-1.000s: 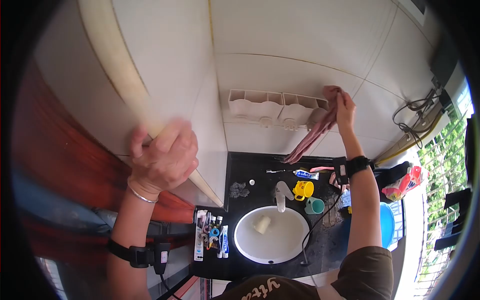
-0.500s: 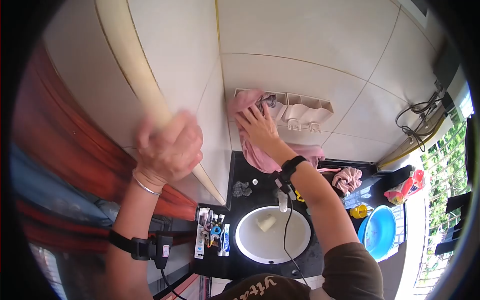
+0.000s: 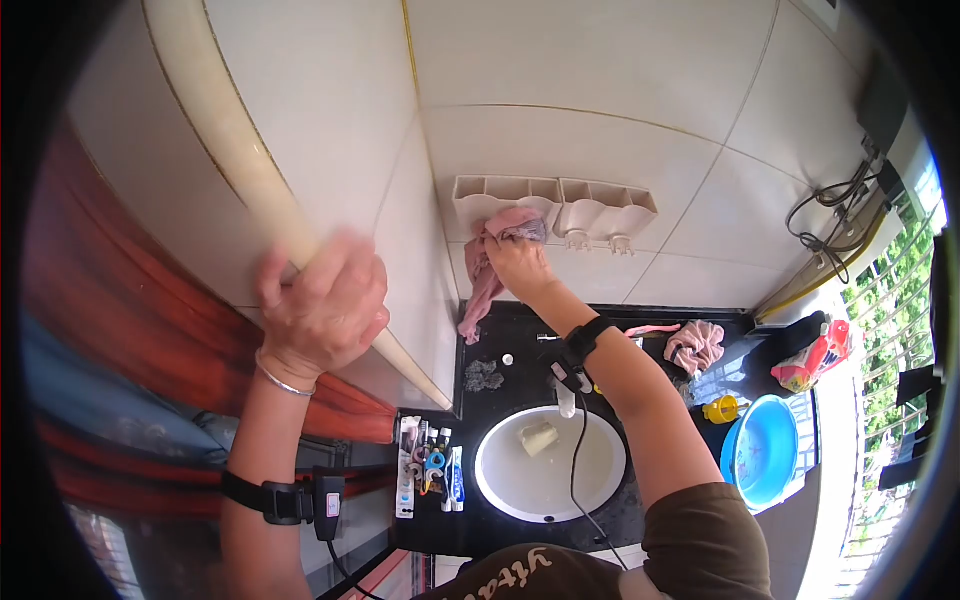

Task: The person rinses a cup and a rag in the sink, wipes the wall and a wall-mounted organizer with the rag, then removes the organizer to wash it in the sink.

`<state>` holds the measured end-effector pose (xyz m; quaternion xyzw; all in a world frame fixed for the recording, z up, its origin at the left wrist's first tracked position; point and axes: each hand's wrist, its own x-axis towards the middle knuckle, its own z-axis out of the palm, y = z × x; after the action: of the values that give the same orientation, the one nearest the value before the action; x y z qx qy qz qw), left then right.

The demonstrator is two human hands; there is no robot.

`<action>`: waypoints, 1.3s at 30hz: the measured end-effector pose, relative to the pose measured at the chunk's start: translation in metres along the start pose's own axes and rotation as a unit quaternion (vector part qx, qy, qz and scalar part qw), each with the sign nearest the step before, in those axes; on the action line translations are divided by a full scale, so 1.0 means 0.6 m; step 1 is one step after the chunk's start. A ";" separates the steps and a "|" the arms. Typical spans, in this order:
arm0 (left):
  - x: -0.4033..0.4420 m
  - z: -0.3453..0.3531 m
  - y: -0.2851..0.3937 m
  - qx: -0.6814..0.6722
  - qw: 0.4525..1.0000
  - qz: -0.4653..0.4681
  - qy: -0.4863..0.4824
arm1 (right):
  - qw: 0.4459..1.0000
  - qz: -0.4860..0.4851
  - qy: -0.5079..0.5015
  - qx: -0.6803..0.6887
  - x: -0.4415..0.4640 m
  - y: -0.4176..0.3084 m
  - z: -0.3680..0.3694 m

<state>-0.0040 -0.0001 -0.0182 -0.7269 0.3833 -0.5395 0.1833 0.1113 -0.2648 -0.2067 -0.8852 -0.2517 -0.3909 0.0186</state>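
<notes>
My right hand [image 3: 522, 268] grips a bunched pink cloth [image 3: 482, 290] against the front of a beige wall-mounted holder [image 3: 612, 205]. One end of the cloth hangs down toward the black counter, and part of it is a greyish patterned wad above my fingers. The holder has several open compartments along its top and small hooks below. My left hand [image 3: 328, 305], slightly blurred, is raised beside the cream trim [image 3: 245, 150] of the wall edge. Its fingers are loosely apart with nothing visible in them; whether it touches the trim I cannot tell.
Below is a white sink [image 3: 550, 480] with a pale cup [image 3: 538, 438] lying inside. Toothpaste and small bottles [image 3: 430, 465] stand left of it. A blue basin [image 3: 765, 450], yellow cup [image 3: 722, 408] and pink scrunchie [image 3: 695, 347] sit on the right. A red curtain [image 3: 340, 400] hangs at left.
My right hand has drawn the pink cloth down off the holder's top-left part, gathering it, so the left compartments now show. My left hand has opened from a curled shape and shifted slightly.
</notes>
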 end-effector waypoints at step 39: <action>-0.010 0.004 0.002 -0.030 0.999 -0.022 0.015 | 0.999 -0.020 0.040 -0.006 -0.016 0.026 -0.054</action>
<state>-0.0032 0.0034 -0.0241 -0.7321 0.3859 -0.5427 0.1435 0.0907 -0.2899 -0.1884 -0.8637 -0.2661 -0.4279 0.0151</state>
